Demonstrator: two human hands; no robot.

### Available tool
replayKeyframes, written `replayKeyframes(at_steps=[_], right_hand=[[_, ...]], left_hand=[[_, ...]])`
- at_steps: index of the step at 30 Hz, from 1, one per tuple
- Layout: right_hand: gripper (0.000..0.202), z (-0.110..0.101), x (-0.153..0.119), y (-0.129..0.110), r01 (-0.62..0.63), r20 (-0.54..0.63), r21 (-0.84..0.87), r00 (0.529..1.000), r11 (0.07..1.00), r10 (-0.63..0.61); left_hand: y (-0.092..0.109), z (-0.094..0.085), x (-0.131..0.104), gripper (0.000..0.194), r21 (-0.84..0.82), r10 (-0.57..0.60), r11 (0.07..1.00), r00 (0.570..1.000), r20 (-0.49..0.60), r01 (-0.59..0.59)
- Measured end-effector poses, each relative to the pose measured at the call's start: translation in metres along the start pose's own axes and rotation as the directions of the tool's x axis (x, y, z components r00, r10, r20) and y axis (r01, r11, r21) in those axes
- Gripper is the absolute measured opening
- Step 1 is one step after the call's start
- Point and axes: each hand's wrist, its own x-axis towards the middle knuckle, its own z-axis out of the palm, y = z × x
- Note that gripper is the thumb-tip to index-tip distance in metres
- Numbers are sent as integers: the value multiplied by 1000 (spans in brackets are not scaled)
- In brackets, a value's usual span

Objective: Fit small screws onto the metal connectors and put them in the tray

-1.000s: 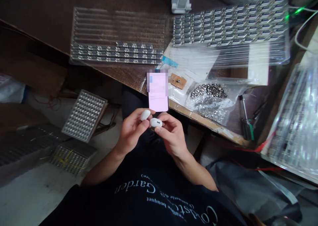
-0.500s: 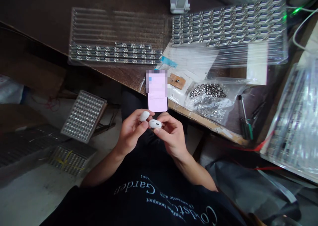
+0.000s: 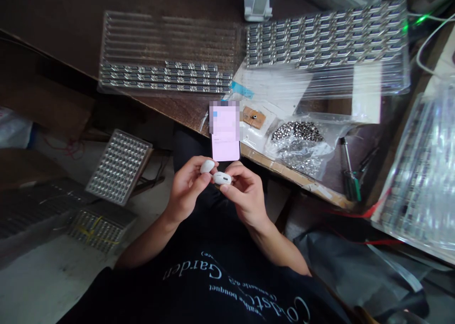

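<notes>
Pinching a white left bud [image 3: 207, 166] between thumb and finger: that's the left hand [image 3: 185, 187]. The right hand [image 3: 250, 189] has the right bud [image 3: 222, 178] in a similar fingertip hold. Both buds are side by side just below the lit phone [image 3: 226, 148] in the view, near the desk [image 3: 186, 109]. Can't really tell if they touch. Left bud's long axis slants, upper end leaning right. Right bud lies nearly flat across the view, dark slot toward its right end, which dips a touch. Compared with a second ago, honestly barely anything's changed: same grips, right bud maybe a hair lower, and the tray [image 3: 327, 34] at upper right has slid slightly left in view.
</notes>
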Motion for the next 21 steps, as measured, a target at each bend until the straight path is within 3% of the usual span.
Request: replayKeyframes(at_steps=[11, 21], right_hand=[[26, 0, 0, -1, -36, -36, -71, 999, 997, 33], [26, -1, 1, 0, -18, -40, -88, 999, 996, 14]], left_hand=[[-2, -1, -1, 19, -36, 44, 998, 999, 15, -44], [0, -2, -2, 25, 14, 38, 999, 999, -1, -38]])
